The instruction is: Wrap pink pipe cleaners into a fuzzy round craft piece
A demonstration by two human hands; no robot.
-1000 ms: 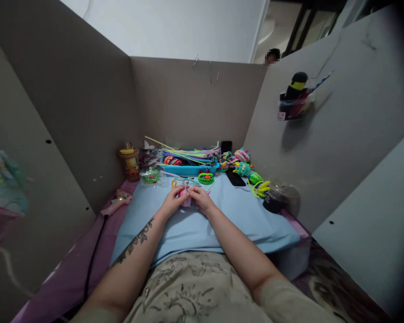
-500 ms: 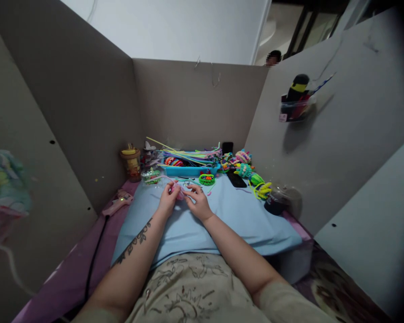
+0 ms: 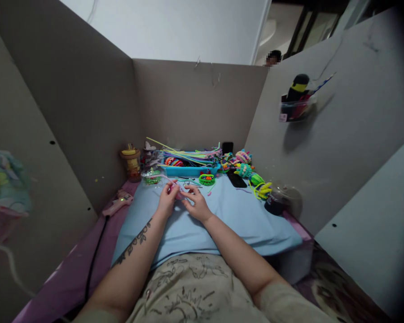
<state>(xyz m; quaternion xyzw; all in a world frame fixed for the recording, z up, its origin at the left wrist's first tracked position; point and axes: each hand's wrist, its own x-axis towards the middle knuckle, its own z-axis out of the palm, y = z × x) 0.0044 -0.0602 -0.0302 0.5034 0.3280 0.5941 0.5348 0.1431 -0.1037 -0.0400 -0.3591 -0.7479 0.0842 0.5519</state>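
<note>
Over the light blue cloth [image 3: 235,215], my left hand [image 3: 167,198] pinches a small pink fuzzy piece [image 3: 179,194], which looks like coiled pipe cleaner. A pale pink strand [image 3: 161,176] sticks out from it toward the upper left. My right hand [image 3: 197,204] meets the piece from the other side, thumb and fingertips closed at its edge. The fingers partly hide the pink piece. Just beyond my hands lie a green coiled ring with orange bits [image 3: 207,180] and some thin tools [image 3: 190,182].
A blue tray [image 3: 191,171] heaped with pipe cleaners stands at the back. Left are a lidded cup [image 3: 131,163] and a pink glue gun [image 3: 119,202]. Right are colourful pipe-cleaner figures [image 3: 245,170], a phone [image 3: 236,179] and a dark tub [image 3: 276,202]. Grey panels surround the table.
My right hand has shifted slightly left and turned a little around the pink piece. My left hand stays nearly in place, still pinching it.
</note>
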